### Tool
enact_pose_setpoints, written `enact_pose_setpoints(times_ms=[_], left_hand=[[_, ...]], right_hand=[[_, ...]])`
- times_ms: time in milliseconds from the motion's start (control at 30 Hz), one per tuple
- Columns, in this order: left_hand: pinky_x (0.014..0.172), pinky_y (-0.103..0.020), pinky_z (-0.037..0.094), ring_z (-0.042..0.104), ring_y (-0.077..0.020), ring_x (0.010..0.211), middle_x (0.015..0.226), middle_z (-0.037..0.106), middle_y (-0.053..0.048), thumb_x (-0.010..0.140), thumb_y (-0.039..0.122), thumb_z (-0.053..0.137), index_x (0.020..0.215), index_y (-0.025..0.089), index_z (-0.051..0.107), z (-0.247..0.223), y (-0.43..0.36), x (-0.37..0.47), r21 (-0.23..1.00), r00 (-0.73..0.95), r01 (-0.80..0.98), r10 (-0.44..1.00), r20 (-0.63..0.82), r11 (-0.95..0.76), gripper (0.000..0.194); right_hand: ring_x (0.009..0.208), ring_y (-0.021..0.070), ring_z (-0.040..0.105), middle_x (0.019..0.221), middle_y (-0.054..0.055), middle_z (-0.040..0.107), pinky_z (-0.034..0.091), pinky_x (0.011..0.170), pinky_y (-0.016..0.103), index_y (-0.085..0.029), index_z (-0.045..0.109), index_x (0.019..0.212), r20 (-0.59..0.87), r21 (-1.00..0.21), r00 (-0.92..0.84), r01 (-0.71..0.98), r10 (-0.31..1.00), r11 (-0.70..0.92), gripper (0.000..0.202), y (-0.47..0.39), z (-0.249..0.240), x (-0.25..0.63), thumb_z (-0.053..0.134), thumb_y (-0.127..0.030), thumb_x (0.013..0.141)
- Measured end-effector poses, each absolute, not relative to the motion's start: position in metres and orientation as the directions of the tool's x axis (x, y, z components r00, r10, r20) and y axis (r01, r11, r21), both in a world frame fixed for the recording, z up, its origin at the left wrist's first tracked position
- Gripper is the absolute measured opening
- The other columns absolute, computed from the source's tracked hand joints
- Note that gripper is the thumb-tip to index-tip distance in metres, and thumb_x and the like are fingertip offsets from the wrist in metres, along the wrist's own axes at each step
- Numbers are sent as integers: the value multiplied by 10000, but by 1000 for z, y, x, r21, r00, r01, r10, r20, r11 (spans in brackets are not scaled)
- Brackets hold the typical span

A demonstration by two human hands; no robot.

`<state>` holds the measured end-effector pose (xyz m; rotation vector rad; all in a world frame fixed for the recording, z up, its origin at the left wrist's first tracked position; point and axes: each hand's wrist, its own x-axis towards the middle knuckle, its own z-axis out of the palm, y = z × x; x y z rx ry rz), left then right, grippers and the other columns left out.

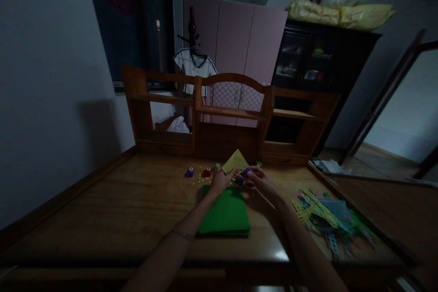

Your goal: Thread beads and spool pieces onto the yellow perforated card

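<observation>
My left hand [221, 179] is closed on one end of a thin yellow strip [240, 173], above the back edge of a green paper stack [226, 212]. My right hand [259, 179] is closed around a small purple object [247, 172] near the strip's other end. Just below, another dark purple piece [239, 180] shows between the hands. Behind them lies a yellow sheet [236, 161]. Small pale bits are scattered around a red figure [207, 172] with an eye. A purple figure [190, 172] sits farther left, and green figures [216, 167] [259, 164] stand behind the hands.
A pile of cut paper strips [321, 212], yellow, blue, green and pink, lies on the right of the wooden desk [112, 200]. A wooden shelf unit [231, 112] runs along the desk's back edge. A wall rises at the left.
</observation>
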<state>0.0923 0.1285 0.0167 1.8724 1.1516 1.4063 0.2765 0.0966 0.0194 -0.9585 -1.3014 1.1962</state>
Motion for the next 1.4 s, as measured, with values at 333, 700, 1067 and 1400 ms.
enact_pose_setpoints(times_ms=[333,700,1067,1400], left_hand=[[679,-253,486,647,-186,768,838,704,-70,772,451,578,885,138,698,12,131,92,790,127,323,851,510,-521,355],[669,-243,491,645,-169,753,827,705,-48,741,400,628,881,166,698,6,137,94,836,58,240,867,496,-494,281],[681,-245,500,650,-170,774,859,705,-33,762,346,617,917,175,690,10,133,94,826,115,201,850,513,-526,241],[659,-245,490,645,-176,757,853,704,-43,767,352,613,890,165,693,14,130,92,804,109,233,837,537,-547,238]], right_hand=[[794,177,615,932,27,644,472,719,317,-243,586,939,168,-983,-137,-93,976,157,329,100,15,280,704,-402,675],[835,185,604,983,38,642,461,715,302,-234,586,986,208,-978,-177,-62,962,200,357,95,20,279,714,-333,668],[813,185,610,945,32,644,469,725,316,-238,590,978,166,-985,-144,-73,976,157,336,95,17,280,701,-351,682],[795,182,611,952,30,644,468,696,307,-238,594,969,175,-984,-136,-66,975,167,337,92,23,278,697,-383,683]])
